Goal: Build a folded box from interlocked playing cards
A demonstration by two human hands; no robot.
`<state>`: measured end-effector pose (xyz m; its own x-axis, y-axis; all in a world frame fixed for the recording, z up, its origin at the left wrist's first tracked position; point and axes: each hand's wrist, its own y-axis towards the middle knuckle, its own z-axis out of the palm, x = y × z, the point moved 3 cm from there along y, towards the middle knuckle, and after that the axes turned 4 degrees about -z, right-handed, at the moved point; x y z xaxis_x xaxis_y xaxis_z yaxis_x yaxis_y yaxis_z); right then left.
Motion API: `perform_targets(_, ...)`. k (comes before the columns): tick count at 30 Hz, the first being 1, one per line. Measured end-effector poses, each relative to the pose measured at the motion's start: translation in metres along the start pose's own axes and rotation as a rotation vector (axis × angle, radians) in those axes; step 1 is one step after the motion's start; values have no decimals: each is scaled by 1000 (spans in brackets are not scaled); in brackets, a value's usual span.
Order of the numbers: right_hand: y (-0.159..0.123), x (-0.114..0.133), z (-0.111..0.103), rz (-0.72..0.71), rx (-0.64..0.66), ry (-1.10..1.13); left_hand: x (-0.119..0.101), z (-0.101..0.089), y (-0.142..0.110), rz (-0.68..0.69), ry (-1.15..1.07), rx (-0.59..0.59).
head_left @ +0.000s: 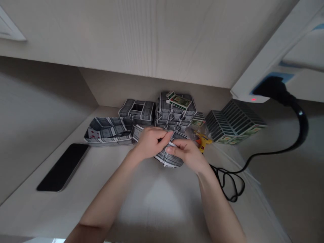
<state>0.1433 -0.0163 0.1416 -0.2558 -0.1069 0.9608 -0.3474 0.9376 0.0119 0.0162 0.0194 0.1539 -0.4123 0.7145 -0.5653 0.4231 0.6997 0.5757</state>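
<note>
Both of my hands are closed around a piece built from grey-patterned folded playing cards (169, 160), held just above the shelf. My left hand (151, 141) pinches its upper left edge, thumb against fingers. On the other side my right hand (189, 153) grips it, with the thumb lying over the front. Part of the piece is hidden by my fingers. Right behind it are a stacked card structure (164, 109) and a card box with a square opening (145, 109). An open tray made of cards (113, 138) sits to the left, with loose cards inside, one showing red pips.
A black phone (63, 167) lies at left on the white shelf (101, 179). A yellow glue gun (203, 140) is near my right hand, its black cord (234, 172) looped on the shelf. Several card packs (235, 123) stand at right. Above hangs a power strip (263, 84); a cabinet panel (136, 40) overhangs.
</note>
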Motion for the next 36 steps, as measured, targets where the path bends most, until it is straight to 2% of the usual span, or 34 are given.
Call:
perform_targets(4, 4, -2, -7, -58, -35, -94, 1, 0, 1, -49, 37, -45)
perform_targets(7, 5, -4, -12, -85, -26, -65, 1, -3, 1, -88, 53, -52)
perform_targets(11, 4, -6, -13, -30, 20, 63, -2, -6, 2, -114, 65, -43)
perform_targets(16, 6, -9, -9, 52, -36, 173, -7, -1, 1, -109, 102, -22)
perform_targets(19, 8, -11, -10, 21, -62, 180, -11, 4, 0, -101, 138, -13)
perform_targets(24, 3, -1, -19, -151, -100, -28, -10, 5, 1, -160, 113, -73)
perform_targets(27, -7, 14, -21, -290, -44, -213, -6, -2, 2, -207, 56, -117)
perform_targets(29, -12, 21, -19, -337, -34, -310, -3, -7, 2, -236, 17, -142)
perform_targets(31, -15, 26, -18, -371, -83, -368, -1, -11, 3, -262, -10, -153)
perform_targets(36, -16, 24, -12, -404, -180, -377, -3, -11, 2, -279, -19, -146)
